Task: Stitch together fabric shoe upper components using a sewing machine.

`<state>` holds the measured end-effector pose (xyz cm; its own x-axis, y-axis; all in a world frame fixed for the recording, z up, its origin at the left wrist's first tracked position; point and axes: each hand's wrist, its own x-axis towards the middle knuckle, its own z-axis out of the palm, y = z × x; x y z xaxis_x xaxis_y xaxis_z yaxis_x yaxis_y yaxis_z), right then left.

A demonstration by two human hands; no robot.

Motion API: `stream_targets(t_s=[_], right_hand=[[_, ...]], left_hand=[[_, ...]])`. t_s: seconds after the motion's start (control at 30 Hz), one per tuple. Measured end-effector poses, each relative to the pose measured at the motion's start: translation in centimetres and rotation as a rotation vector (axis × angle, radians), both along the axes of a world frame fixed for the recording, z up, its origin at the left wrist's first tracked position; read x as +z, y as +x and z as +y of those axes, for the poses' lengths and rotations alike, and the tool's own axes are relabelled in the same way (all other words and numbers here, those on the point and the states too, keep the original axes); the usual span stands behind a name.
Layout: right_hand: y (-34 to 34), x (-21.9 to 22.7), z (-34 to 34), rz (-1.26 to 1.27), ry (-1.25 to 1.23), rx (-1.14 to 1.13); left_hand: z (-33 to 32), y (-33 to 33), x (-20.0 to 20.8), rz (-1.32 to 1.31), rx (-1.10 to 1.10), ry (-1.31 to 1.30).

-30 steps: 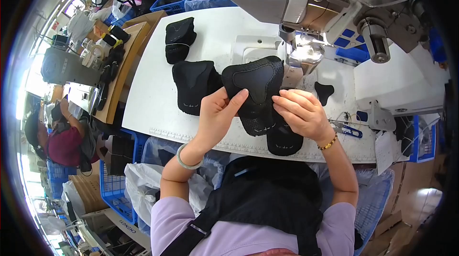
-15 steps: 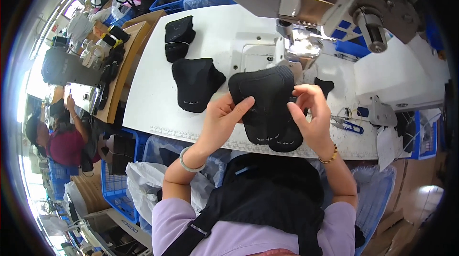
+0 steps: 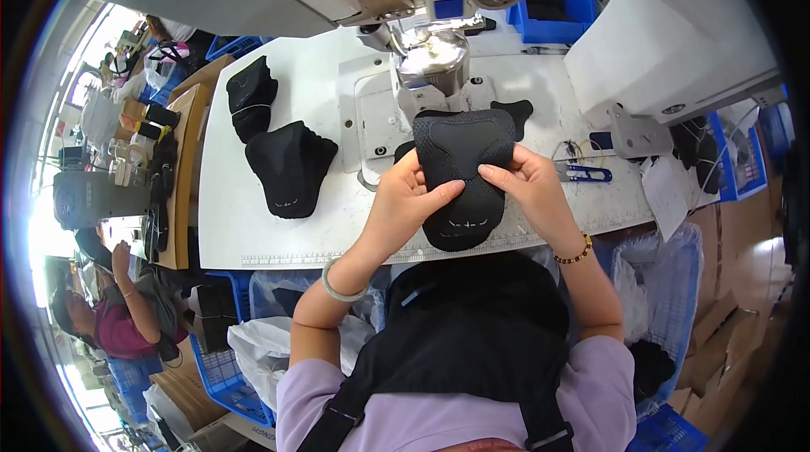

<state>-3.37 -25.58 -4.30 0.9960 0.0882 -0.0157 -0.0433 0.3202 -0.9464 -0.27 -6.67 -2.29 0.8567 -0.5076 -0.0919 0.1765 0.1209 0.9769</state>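
My left hand point(image 3: 407, 205) and my right hand point(image 3: 535, 190) grip a black fabric shoe upper point(image 3: 466, 148) by its two sides, thumbs on top. Its mesh face has a smooth shaped panel, and pale stitch marks cross the end nearest me. Just beyond it stands the sewing machine's metal post point(image 3: 434, 59). Another black piece point(image 3: 516, 117) shows partly behind the held upper. Left of my hands lies a pile of black uppers point(image 3: 287, 167), with a tied black bundle point(image 3: 251, 97) farther back.
Blue-handled thread snips point(image 3: 586, 173) and loose threads lie right of my hands on the white table point(image 3: 354, 237). A blue bin point(image 3: 553, 9) stands at the back right. Lined blue baskets point(image 3: 671, 283) flank me below the table. A person point(image 3: 126, 325) works at far left.
The uppers in my hands have been turned so a mesh face with a shaped panel shows, in a single narrower outline. My right thumb now presses on it. The view has shifted right.
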Motion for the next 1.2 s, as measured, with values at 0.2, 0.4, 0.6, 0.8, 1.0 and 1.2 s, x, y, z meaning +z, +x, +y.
stream_targets(t_s=[0.2,0.4,0.6,0.8,1.0,1.2], right_hand=[[0.0,-0.6,-0.4,0.009,0.024,0.017],[0.4,-0.9,-0.4,0.018,0.030,0.028],[0.8,-0.8,0.1,0.021,-0.004,0.057],[-0.5,0.6,0.8,0.048,-0.152,0.053],[0.5,-0.2,-0.8,-0.051,-0.162,-0.065],[2.7,-0.9,-2.5,-0.287,-0.889,-0.415]], left_hand=[[-0.4,0.1,-0.4,-0.003,0.010,-0.003],[-0.4,0.3,-0.5,0.000,0.020,0.010],[0.0,0.2,-0.6,-0.025,0.059,-0.024],[2.8,-0.1,-0.8,-0.119,0.278,0.024],[14.3,2.7,0.3,-0.314,0.795,0.171],[17.7,4.6,-1.4,-0.419,1.078,0.813]])
